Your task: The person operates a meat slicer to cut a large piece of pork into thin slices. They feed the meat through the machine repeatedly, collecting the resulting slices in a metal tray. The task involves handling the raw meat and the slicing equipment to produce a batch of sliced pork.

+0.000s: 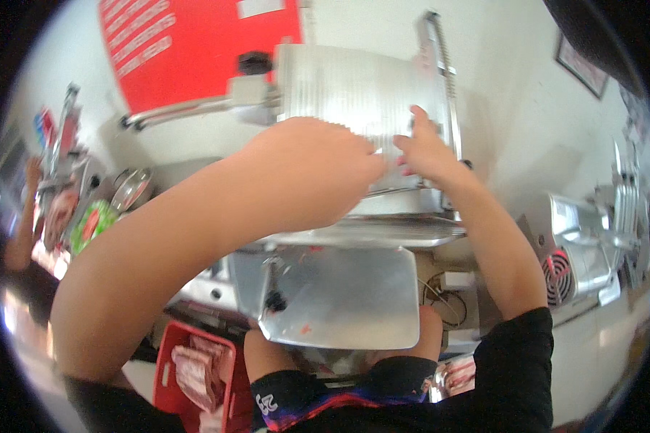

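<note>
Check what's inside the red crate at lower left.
The red crate holds pale pink sliced meat, apparently stacked. Its right side and bottom are covered by the dark sleeve and frame edge, so the rest cannot be seen.

- Slicer point(368, 94): silver metal, its upright plate finely ribbed.
- Tray point(354, 296): plain shiny steel with small red flecks.
- Sign point(195, 43): bright red with rows of white lettering.
- Crate point(167, 361): red, holding pink-and-white meat point(198, 372).
- Sleeve point(513, 375): black.
- Shirt front point(318, 400): black with a white mark and red and blue streaks.
- Wall point(527, 123): off-white.
- Packet point(92, 224): green with red.
- Fan grille point(556, 270): red.
</note>
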A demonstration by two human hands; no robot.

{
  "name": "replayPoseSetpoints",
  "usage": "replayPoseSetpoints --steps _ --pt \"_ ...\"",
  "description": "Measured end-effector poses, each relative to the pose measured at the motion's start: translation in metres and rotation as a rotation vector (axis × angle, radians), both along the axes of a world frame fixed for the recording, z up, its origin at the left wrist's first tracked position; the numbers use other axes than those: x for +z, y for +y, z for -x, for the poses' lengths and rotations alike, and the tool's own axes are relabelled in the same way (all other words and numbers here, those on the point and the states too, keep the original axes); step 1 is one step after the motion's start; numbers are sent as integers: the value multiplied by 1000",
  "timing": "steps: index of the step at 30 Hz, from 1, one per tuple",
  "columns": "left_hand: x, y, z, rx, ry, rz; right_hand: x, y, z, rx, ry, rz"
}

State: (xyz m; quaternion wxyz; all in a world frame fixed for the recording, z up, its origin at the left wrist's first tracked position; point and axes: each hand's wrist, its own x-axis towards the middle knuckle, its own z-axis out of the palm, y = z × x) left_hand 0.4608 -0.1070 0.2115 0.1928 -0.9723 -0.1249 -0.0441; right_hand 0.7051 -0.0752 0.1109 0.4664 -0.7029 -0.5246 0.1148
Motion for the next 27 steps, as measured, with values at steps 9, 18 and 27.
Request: replayPoseSetpoints --steps 9,18,27 --pt "-8 16 -103 48 335 421 43 68 -45 204 308 63" --pt "-107 75 -129 170 479 814 90 124 -79 158 324 -124" --pt "-38 7 -84 495 288 1048 50 110 -64 248 -61 17"
